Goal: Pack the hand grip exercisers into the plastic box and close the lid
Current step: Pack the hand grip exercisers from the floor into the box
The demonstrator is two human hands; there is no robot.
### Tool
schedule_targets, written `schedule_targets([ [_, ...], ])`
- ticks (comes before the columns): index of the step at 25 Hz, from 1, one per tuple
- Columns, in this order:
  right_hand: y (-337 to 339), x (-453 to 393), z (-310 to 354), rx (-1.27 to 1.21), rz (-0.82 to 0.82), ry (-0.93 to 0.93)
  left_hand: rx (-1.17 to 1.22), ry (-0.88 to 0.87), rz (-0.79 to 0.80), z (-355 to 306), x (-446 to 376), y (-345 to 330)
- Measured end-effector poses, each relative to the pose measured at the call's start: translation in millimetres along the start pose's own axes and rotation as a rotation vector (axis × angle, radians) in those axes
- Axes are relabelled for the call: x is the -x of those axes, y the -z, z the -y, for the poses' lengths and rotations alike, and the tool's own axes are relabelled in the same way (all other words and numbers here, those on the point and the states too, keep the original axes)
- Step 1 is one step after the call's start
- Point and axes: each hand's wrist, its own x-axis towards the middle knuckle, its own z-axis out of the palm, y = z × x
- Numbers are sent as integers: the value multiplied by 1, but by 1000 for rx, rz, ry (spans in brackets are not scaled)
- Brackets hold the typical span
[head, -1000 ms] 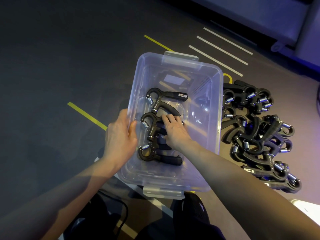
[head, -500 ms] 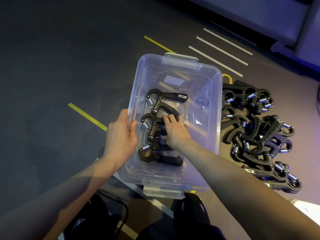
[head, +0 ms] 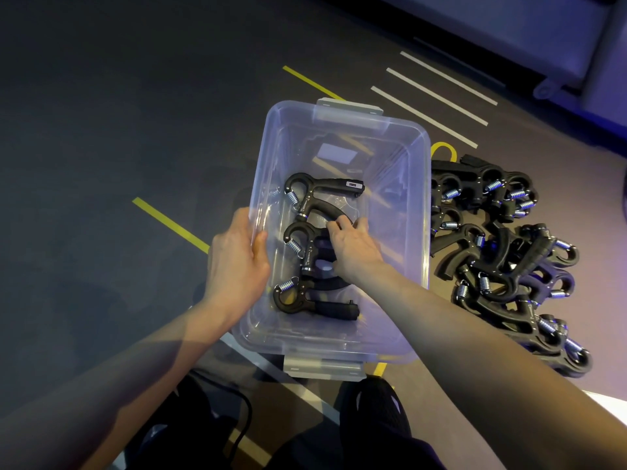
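Head view looks down on a dark grey floor with yellow and white painted lines (head: 101,130), and the landmark here is the clear rectangular plastic box with grey end latches (head: 415,212) standing open on it; no lid shows anywhere in view. Just right of the box, touching its wall at the far end, lies a tangled heap of black spring-loaded hand grip exercisers (head: 502,252) not yet packed. Inside the box, along its left half, three more black exercisers (head: 307,198) lie in a row from far to near. The left hand (head: 237,262) grips the box's left rim, thumb hooked over the edge inside. The right hand (head: 353,245) is down in the middle of the box, its fingers curled onto the handle of the middle exerciser, seemingly nudging it into line. I judge the main risk is loose stacking: if the rest are dropped in tangled, springs and hooks could snag and ride above the rim, stopping the lid from seating.
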Motion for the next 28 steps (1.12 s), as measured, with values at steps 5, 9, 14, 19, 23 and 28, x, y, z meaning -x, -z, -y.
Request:
schedule_targets([
  [5,-2,-1,3,154,-60,121,0,3,4,2,-2,0],
  [9,1,-3,10,185,-32,187,5,-2,4,2,-1,0],
  [14,-3,-3,15,122,-2,88,7,1,13,4,-1,1],
  [19,-3,-5,10,116,62,80,9,-4,27,2,-2,0],
  [23,-7,-3,8,95,76,72,9,22,54,3,-5,0],
  [28,-15,6,6,107,166,71,2,16,83,5,-1,0],
])
